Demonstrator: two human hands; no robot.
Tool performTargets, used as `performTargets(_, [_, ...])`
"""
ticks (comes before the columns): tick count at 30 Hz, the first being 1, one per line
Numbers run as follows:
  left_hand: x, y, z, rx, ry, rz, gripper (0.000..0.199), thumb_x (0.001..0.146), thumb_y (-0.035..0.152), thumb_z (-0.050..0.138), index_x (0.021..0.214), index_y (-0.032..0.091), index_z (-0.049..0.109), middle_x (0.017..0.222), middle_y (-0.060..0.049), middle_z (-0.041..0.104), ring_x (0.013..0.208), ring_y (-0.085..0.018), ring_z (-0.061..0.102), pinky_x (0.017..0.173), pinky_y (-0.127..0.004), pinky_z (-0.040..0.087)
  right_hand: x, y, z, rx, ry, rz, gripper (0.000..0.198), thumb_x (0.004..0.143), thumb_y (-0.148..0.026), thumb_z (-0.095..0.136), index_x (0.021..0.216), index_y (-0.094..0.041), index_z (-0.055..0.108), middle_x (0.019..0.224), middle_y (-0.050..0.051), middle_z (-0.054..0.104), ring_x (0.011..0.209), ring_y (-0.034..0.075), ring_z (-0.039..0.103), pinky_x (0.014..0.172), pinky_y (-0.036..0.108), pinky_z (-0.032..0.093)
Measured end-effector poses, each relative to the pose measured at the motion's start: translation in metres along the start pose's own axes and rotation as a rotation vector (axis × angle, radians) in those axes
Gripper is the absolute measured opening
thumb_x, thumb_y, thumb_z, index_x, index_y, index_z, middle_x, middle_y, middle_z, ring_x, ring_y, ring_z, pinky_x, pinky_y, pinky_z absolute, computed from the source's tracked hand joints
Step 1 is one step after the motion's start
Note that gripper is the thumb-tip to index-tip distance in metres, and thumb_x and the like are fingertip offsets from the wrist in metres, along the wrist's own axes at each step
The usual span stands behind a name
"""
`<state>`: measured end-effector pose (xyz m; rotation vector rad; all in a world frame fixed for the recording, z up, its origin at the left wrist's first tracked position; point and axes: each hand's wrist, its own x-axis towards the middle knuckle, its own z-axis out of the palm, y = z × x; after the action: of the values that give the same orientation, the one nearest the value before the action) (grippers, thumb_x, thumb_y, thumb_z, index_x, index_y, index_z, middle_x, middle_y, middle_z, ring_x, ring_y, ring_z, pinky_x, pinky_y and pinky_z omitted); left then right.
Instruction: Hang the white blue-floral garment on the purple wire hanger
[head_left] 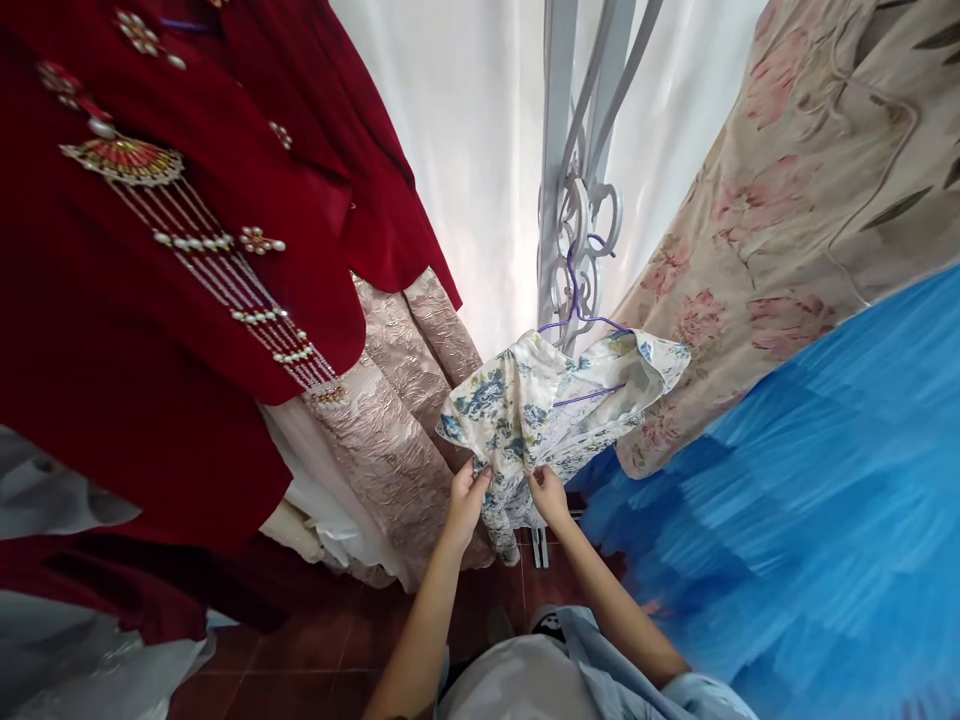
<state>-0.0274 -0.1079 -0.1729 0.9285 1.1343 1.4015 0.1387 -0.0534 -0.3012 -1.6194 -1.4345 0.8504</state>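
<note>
A white short-sleeved garment with blue and green flowers [517, 400] hangs from a purple wire hanger [576, 290]. The hanger's hook is at a grey metal stand with scrolled ironwork [555, 150]. My left hand [469, 488] pinches the garment's cloth at the lower left of its front. Close by on the right, my right hand [549, 492] has its fingers closed on the same garment near the middle of the front. The garment's right side falls open, showing the hanger's lower bar. Its lower part is partly hidden behind my hands.
To the left hang a dark red jacket with a beaded tassel [300, 230] and a pink brocade garment [390, 400]. On the right are a beige floral garment [720, 260] and a bright blue skirt [810, 480]. White curtain [450, 120] stands behind; reddish tiles [300, 640] lie below.
</note>
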Motion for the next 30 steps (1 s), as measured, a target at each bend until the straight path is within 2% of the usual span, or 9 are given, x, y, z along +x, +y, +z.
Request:
performTargets(5, [-0.009,0.002,0.007,0.008,0.002,0.01,0.05,0.078,0.045,0.075,0.121,0.02,0.069,0.131,-0.013,0.068,0.131,-0.031,0.057,0.112,-0.041,0.042,-0.003,-0.005,0.013,-0.029,0.026,0.048,0.017,0.086,-0.035,0.054,0.075,-0.021,0.05,0.073,0.007,0.063,0.069,0.023,0.06,0.059,0.029,0.038])
performTargets(11, [-0.016,-0.002,0.005,-0.031,0.061,0.062,0.051,0.079,0.046,0.074,0.122,0.02,0.069,0.131,-0.012,0.068,0.127,-0.029,0.06,0.109,-0.039,0.045,-0.013,-0.003,0.012,0.001,0.015,0.051,0.019,0.084,-0.037,0.054,0.072,-0.023,0.049,0.074,0.009,0.064,0.073,0.026,0.061,0.062,0.03,0.04])
performTargets(19, [-0.035,0.001,0.023,-0.024,0.094,0.087,0.048,0.078,0.045,0.072,0.118,0.02,0.068,0.121,-0.011,0.071,0.122,-0.03,0.062,0.103,-0.039,0.048,-0.017,-0.013,0.0,0.171,-0.155,0.003,0.016,0.075,-0.029,0.062,0.067,-0.021,0.051,0.068,0.005,0.06,0.071,0.02,0.055,0.068,0.029,0.04])
performTargets(21, [-0.038,-0.003,0.019,0.014,0.2,0.157,0.049,0.08,0.045,0.071,0.12,0.019,0.064,0.124,-0.012,0.068,0.122,-0.028,0.061,0.104,-0.038,0.047,-0.028,-0.011,-0.006,0.254,-0.221,0.025,0.018,0.073,-0.03,0.064,0.064,-0.02,0.052,0.065,0.003,0.059,0.068,0.019,0.054,0.067,0.029,0.041])
performTargets(24, [-0.046,-0.022,0.004,0.135,0.625,0.28,0.055,0.084,0.047,0.066,0.13,0.022,0.05,0.137,-0.013,0.057,0.127,-0.024,0.056,0.104,-0.033,0.046,-0.058,0.001,-0.023,0.393,-0.345,0.1,0.025,0.07,-0.036,0.066,0.057,-0.02,0.051,0.056,0.001,0.054,0.058,0.016,0.051,0.06,0.028,0.041])
performTargets(26, [-0.058,-0.046,0.0,0.205,0.814,0.135,0.048,0.088,0.051,0.058,0.126,0.022,0.049,0.132,-0.012,0.058,0.122,-0.022,0.058,0.098,-0.031,0.048,-0.082,0.01,-0.038,0.481,-0.426,0.168,0.031,0.069,-0.042,0.066,0.054,-0.021,0.049,0.051,-0.001,0.051,0.05,0.014,0.047,0.052,0.027,0.038])
performTargets(27, [-0.068,-0.06,0.003,0.22,0.823,0.008,0.045,0.089,0.054,0.056,0.117,0.02,0.053,0.122,-0.012,0.062,0.114,-0.023,0.062,0.091,-0.031,0.05,-0.093,0.014,-0.045,0.519,-0.459,0.199,0.033,0.068,-0.045,0.067,0.054,-0.021,0.049,0.049,-0.001,0.05,0.046,0.013,0.045,0.049,0.026,0.036])
performTargets(28, [-0.078,-0.076,0.009,0.224,0.787,-0.118,0.044,0.087,0.058,0.057,0.105,0.018,0.058,0.106,-0.011,0.067,0.101,-0.023,0.066,0.082,-0.032,0.052,-0.103,0.018,-0.052,0.554,-0.487,0.225,0.034,0.066,-0.047,0.067,0.053,-0.021,0.049,0.048,-0.002,0.05,0.044,0.012,0.043,0.046,0.026,0.034])
performTargets(30, [-0.1,-0.107,0.032,0.149,0.595,-0.35,0.048,0.08,0.064,0.064,0.078,0.016,0.059,0.073,-0.006,0.065,0.07,-0.022,0.066,0.063,-0.031,0.05,-0.118,0.022,-0.065,0.613,-0.525,0.264,0.035,0.064,-0.048,0.068,0.054,-0.02,0.05,0.048,-0.002,0.05,0.042,0.011,0.042,0.044,0.025,0.032])
